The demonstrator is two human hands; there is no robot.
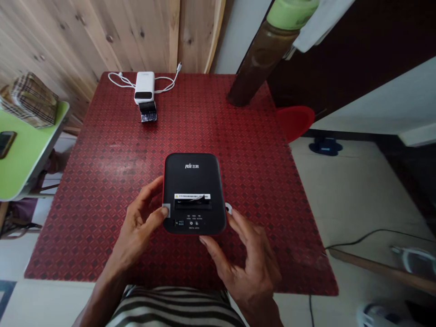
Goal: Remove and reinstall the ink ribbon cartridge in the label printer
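Head view: black device held at the bench

Near the middle of the bench's near edge, the black device was held by the left hand, its grip closed on the left side with the thumb laid on top. The right hand's thumb and fingers were parted about the near right corner, by a white ring; whether anything was held there could not be told. Toward the bench's far left, a white unit was seen; toward its far right, a dark bottle.
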